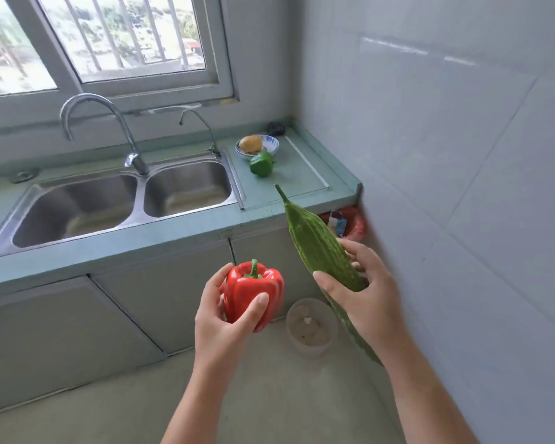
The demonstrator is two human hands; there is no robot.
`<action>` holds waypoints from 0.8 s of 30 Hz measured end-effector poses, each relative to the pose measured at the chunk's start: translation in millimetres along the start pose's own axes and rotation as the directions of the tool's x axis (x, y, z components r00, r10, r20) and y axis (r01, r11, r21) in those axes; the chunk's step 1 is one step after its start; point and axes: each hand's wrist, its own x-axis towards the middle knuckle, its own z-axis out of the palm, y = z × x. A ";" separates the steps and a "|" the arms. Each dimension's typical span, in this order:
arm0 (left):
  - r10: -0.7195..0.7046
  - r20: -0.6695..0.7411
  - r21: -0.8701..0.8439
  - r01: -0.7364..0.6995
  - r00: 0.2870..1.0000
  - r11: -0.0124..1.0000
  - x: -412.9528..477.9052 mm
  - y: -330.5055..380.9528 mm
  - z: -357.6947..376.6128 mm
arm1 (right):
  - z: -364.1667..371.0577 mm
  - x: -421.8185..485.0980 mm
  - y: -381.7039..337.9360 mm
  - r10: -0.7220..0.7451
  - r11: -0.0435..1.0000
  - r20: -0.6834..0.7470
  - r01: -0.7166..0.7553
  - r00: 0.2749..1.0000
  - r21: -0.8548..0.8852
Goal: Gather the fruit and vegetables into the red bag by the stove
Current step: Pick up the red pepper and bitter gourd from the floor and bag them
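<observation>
My left hand (220, 318) grips a red bell pepper (253, 293), stem up, in front of the counter. A long green bitter gourd (314, 241) is held in my right hand (366, 293), its pointed tip aimed up toward the counter. A green bell pepper (261, 164) sits on the counter right of the sink. Behind it a potato (251, 144) lies in a blue-and-white bowl (271, 143). A red bag (354, 224) shows partly below the counter's right end, by the wall, half hidden behind the gourd.
A double steel sink (116, 203) with a tall tap (132, 155) fills the counter's left. A round plastic tub (311, 328) stands on the floor below my hands. A tiled wall (462, 155) closes the right side. A dark object (276, 128) lies in the counter's back corner.
</observation>
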 end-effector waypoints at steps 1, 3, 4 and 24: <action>0.005 -0.022 -0.007 -0.005 1.000 1.000 -4.4 6.1 -5.2 | 2.1 0.3 -8.1 -0.017 1.000 0.024 0.016 1.000 0.005; 0.017 -0.071 -0.010 -0.018 0.997 1.000 -12.5 15.2 -19.0 | 10.0 0.1 -22.2 -0.042 0.999 0.097 0.041 0.994 0.014; 0.023 -0.095 -0.006 -0.023 0.995 1.000 -16.8 18.5 -27.5 | 15.8 -0.6 -28.6 -0.051 0.999 0.137 0.048 0.989 0.024; 0.029 -0.601 -0.023 -0.054 0.799 0.998 -58.7 32.7 -297.8 | 282.0 -49.3 -166.5 -0.256 0.962 0.702 0.106 0.665 0.250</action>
